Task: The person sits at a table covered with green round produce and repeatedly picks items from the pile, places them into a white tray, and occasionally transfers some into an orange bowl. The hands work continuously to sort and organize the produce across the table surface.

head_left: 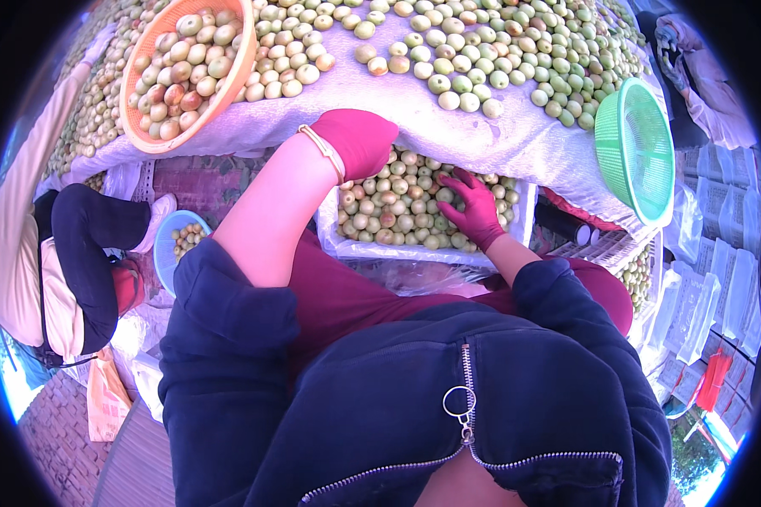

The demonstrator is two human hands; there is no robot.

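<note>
A white foam crate [528, 215] sits in front of me, filled with round green fruits [402, 207], some blushed red, like jujubes. My right hand [473, 209], in a crimson glove, rests on the fruits at the crate's right half with its fingers spread. In a matching glove, my left hand [357, 144] bends over the crate's far left corner, at the edge of the cloth-covered table. Its fingers are hidden behind the back of the hand, so what they hold cannot be seen. A pale band circles the left wrist.
Beyond the crate, a white cloth [355, 89] carries loose fruits. An orange basket [131, 101] of fruits stands at its left; a green basket [630, 152] leans at its right edge. At left are a blue basin [165, 253] and a seated person [84, 262]. Plastic-wrapped boxes [693, 296] lie right.
</note>
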